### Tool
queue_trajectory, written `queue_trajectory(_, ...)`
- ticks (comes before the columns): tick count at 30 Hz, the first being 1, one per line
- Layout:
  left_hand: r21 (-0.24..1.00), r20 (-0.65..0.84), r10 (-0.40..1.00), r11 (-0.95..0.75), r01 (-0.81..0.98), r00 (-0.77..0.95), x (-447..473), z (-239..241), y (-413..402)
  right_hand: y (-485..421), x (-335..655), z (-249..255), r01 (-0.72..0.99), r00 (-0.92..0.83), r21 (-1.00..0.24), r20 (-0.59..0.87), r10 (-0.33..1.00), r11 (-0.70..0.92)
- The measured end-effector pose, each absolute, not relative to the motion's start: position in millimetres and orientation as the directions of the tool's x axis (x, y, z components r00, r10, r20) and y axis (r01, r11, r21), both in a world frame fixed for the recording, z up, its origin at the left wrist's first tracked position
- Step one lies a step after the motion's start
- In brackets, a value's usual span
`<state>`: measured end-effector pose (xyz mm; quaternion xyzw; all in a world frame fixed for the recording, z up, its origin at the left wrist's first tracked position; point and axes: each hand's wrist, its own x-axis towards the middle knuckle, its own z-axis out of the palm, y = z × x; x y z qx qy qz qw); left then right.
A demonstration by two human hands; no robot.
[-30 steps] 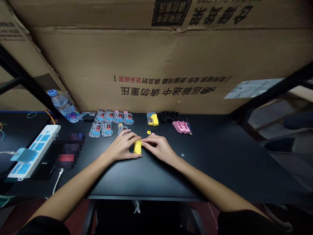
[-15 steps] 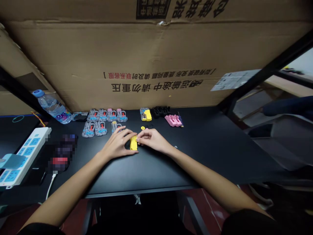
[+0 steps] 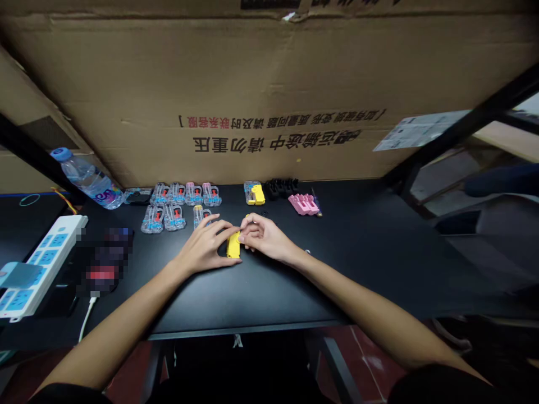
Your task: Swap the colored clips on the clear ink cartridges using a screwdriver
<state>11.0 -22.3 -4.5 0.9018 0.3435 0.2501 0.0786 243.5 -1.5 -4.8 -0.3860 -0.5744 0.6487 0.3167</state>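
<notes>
A small yellow plastic part (image 3: pixel 233 245) lies on the black table (image 3: pixel 357 258) in front of me. My left hand (image 3: pixel 206 247) grips it from the left, thumb and fingers wrapped round it. My right hand (image 3: pixel 263 235) pinches its upper right end with curled fingertips. Behind my hands lie two rows of clear packaged pieces (image 3: pixel 177 205), a yellow and clear piece (image 3: pixel 255 193), black parts (image 3: pixel 283 187) and pink parts (image 3: pixel 305 203).
A large cardboard box (image 3: pixel 269 95) walls off the back of the table. A water bottle (image 3: pixel 86 178) lies at the back left. A white power strip (image 3: pixel 37 264) and a pixelated object (image 3: pixel 103 261) sit at the left. A small round bit (image 3: pixel 307 252) lies beside my right wrist.
Both hands stay on the yellow part. My right fingers have curled tighter at its upper end, now covering the small yellow ring seen behind them before. The camera view has shifted slightly.
</notes>
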Motion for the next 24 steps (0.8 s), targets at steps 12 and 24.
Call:
queue_trajectory(12, 0.465, 0.414, 0.738, -0.675, 0.573, 0.533, 8, -4, -23, -3, 262, -2, 0.250, -0.625, -0.751, 0.357, 0.695, 0.611)
queue_trajectory(24, 0.522, 0.426, 0.754, -0.656, 0.544, 0.500, 7, 5, -27, -4, 257, -1, 0.388, -0.555, -0.641, 0.412, 0.723, 0.663)
